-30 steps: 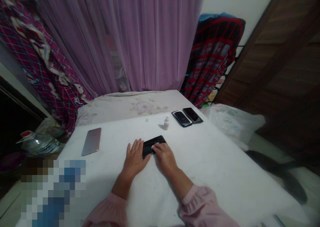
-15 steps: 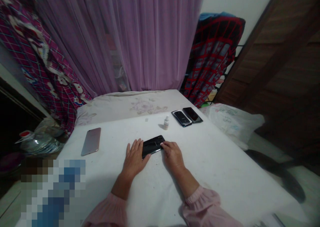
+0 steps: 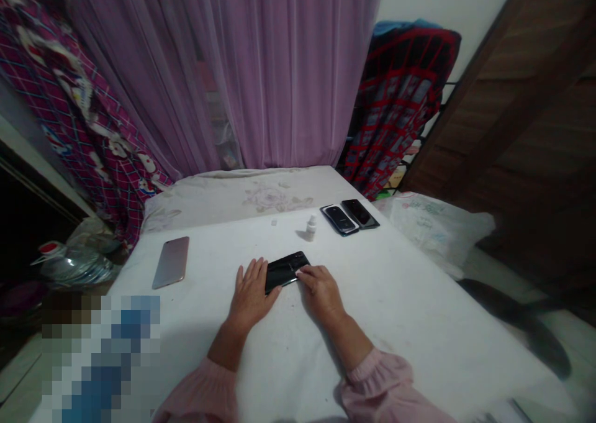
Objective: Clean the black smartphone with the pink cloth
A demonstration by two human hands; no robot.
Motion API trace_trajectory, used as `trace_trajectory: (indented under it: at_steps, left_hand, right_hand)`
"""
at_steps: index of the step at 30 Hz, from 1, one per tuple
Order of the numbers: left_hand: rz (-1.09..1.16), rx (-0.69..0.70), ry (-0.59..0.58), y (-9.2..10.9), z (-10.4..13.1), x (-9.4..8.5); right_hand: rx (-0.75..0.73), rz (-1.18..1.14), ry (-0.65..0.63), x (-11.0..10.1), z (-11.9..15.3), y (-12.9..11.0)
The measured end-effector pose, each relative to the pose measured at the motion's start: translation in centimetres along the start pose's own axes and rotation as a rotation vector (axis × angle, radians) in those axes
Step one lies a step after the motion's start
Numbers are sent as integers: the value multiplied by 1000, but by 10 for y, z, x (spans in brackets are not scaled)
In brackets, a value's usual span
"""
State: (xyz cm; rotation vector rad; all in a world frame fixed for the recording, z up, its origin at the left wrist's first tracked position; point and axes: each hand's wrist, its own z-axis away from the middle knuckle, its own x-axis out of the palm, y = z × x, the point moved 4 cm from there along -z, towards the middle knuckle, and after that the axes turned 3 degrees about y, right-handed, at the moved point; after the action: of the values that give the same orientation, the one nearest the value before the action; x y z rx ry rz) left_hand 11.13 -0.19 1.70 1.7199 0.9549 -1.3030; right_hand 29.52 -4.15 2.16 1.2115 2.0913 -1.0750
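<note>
A glossy black smartphone (image 3: pixel 282 272) lies back up on the white-covered table, slightly tilted across my view. My left hand (image 3: pixel 250 295) holds its left end, fingers over the far side and thumb along the near edge. At the phone's right half, my right hand (image 3: pixel 322 291) pinches a small white wad (image 3: pixel 300 274) against the back surface; the wad is mostly hidden by the fingers. Beyond the phone stands a small white bottle (image 3: pixel 311 229).
A rose-gold phone (image 3: pixel 171 263) lies at the left. Several dark phones (image 3: pixel 357 214) rest at the far right, near a tiny pale square (image 3: pixel 274 223) and the bottle. A plastic bag (image 3: pixel 433 230) hangs beyond the right edge; a water jug (image 3: pixel 69 264) stands left of the table.
My right hand's fingertips have slid slightly left and nearer along the phone's back. My left hand and the phone stay in place.
</note>
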Motion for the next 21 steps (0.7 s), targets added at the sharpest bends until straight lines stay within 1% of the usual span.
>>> trace_trajectory:
  at_steps: [4,9,15,21]
  left_hand:
    - [9,-4,-1,0,0,-1]
    - [25,13,1,-2,-1,2]
    - [40,24,-13,-3,-2,4]
    - [25,34,26,-3,-1,4]
  right_hand:
    - [86,32,25,-5,1,18]
    - [129,49,47,-1,-1,21]
    - [177,88,-9,10,-16,21]
    - [215,102,-79,17,-38,20]
